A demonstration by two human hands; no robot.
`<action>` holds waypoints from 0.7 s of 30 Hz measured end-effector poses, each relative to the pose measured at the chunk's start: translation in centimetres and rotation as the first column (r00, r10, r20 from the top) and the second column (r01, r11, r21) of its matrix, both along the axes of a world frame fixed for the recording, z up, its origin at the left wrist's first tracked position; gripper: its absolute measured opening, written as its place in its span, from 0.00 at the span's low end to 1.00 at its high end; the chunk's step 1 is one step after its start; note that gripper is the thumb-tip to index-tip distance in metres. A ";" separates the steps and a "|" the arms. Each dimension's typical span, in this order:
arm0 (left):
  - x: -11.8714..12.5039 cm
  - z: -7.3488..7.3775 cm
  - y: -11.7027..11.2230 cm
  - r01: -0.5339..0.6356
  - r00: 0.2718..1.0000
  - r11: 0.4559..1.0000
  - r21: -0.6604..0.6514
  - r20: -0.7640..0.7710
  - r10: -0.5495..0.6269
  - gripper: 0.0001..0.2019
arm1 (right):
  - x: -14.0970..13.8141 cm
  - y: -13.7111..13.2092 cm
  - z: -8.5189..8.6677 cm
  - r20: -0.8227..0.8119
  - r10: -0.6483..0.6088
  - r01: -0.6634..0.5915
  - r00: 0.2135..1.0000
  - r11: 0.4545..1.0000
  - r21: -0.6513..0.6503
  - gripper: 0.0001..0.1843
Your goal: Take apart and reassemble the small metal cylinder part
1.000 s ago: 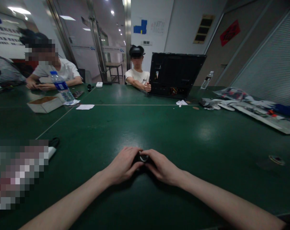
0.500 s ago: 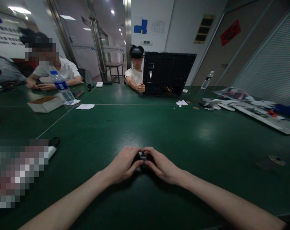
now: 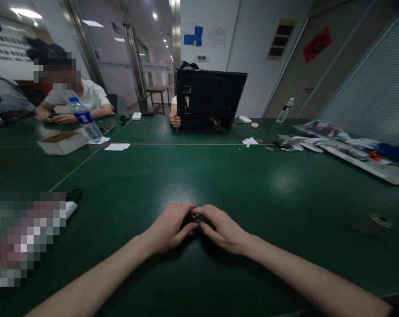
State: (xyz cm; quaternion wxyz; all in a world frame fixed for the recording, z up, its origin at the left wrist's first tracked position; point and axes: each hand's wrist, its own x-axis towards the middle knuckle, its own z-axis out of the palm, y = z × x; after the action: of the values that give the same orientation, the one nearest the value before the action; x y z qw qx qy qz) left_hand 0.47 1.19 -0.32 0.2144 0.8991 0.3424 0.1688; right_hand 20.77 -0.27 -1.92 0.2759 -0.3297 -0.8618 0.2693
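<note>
Both hands meet low in the middle of the head view, around a small dark round part (image 3: 197,217) with a pale metallic bit on top. My left hand (image 3: 173,225) curves around its left side, thumb and fingers closed on it. From the other side my right hand (image 3: 223,230) grips it too, fingertips nearly touching the left ones. The fingers cover most of the part, so its exact kind cannot be made out. Off to the right stands a dark cylinder (image 3: 372,224) with a brassy ring on its top.
The green table (image 3: 199,171) has a pixelated item (image 3: 27,237) at left. Farther back are an open box (image 3: 62,144), a blue-capped bottle (image 3: 85,121), and a cluttered board (image 3: 360,158). Opposite, a person's hand (image 3: 175,121) holds a large black panel (image 3: 210,101).
The black panel across the table has shifted left, now hiding the person's head. My fingers have closed slightly more over the small part, and my right fingertips now cover more of its top.
</note>
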 end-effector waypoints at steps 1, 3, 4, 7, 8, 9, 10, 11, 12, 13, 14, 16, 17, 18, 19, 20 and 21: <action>0.0 0.0 0.0 0.000 1.000 1.000 0.002 -0.008 0.000 0.12 | 0.0 0.0 0.0 0.000 -0.002 0.002 1.000 1.000 0.003 0.20; 0.1 -0.1 0.0 -0.004 1.000 1.000 0.005 -0.027 0.004 0.11 | 0.1 0.0 -0.1 0.000 -0.001 0.001 1.000 1.000 0.004 0.19; 0.1 -0.1 0.0 -0.008 0.999 1.000 0.006 -0.032 0.008 0.10 | 0.2 0.0 0.0 0.005 0.000 0.000 1.000 1.000 0.000 0.19; 0.2 -0.1 0.1 -0.016 0.999 1.000 0.002 -0.030 0.016 0.10 | 0.5 0.0 0.1 0.019 0.021 -0.020 1.000 1.000 -0.019 0.23; 0.2 -0.1 0.1 -0.017 0.999 1.000 -0.001 -0.027 0.017 0.10 | 0.6 0.0 0.1 0.017 0.031 -0.031 0.999 0.999 -0.020 0.27; 0.2 0.0 0.1 -0.016 1.000 1.000 -0.004 -0.025 0.016 0.10 | 0.6 0.0 0.0 0.009 0.042 -0.042 0.999 0.999 -0.019 0.31; 0.2 0.0 0.0 -0.016 1.000 1.000 -0.005 -0.024 0.015 0.10 | 0.7 0.0 0.0 -0.004 0.052 -0.052 0.999 0.999 -0.015 0.34; 0.2 0.1 0.0 -0.015 1.000 1.000 -0.007 -0.024 0.014 0.11 | 0.7 0.0 -0.1 -0.019 0.059 -0.060 0.998 0.998 -0.012 0.37; 0.2 0.1 0.0 -0.013 1.000 1.000 -0.009 -0.025 0.013 0.11 | 0.7 0.0 -0.1 -0.034 0.062 -0.062 0.998 0.998 -0.013 0.38; 0.1 0.1 0.0 -0.011 1.000 1.000 -0.011 -0.025 0.011 0.11 | 0.7 0.0 -0.2 -0.049 0.061 -0.062 0.997 0.998 -0.020 0.37; 0.1 0.1 0.1 -0.008 1.000 1.000 -0.012 -0.022 0.007 0.11 | 0.6 0.1 -0.2 -0.062 0.056 -0.058 0.996 0.998 -0.033 0.36; 0.1 0.0 0.1 -0.005 1.000 1.000 -0.010 -0.012 0.004 0.11 | 0.5 0.1 -0.3 -0.085 0.040 -0.046 0.996 0.997 -0.062 0.33; 0.1 0.0 0.1 -0.006 1.000 1.000 -0.008 -0.007 0.006 0.11 | 0.5 0.1 -0.3 -0.091 0.032 -0.039 0.995 0.996 -0.076 0.32; 0.1 -0.1 0.1 -0.011 1.000 1.000 -0.006 -0.003 0.011 0.12 | 0.4 0.1 -0.4 -0.093 0.024 -0.033 0.995 0.995 -0.089 0.31; 0.1 -0.2 0.1 -0.016 1.000 1.000 -0.005 -0.001 0.016 0.12 | 0.4 0.1 -0.4 -0.093 0.018 -0.027 0.996 0.994 -0.101 0.32; 0.1 -0.2 0.1 -0.021 1.000 1.000 -0.007 -0.004 0.021 0.12 | 0.4 0.1 -0.4 -0.092 0.012 -0.022 0.996 0.993 -0.113 0.32; 0.1 -0.2 0.1 -0.023 1.000 1.000 -0.011 -0.008 0.023 0.12 | 0.4 0.1 -0.5 -0.089 0.005 -0.017 0.996 0.992 -0.127 0.33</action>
State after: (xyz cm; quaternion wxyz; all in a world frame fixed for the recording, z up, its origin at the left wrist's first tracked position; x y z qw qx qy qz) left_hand 0.55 1.26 -0.53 0.2163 0.8944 0.3546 0.1660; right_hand 21.16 -0.18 -2.40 0.2907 -0.3296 -0.8315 0.3397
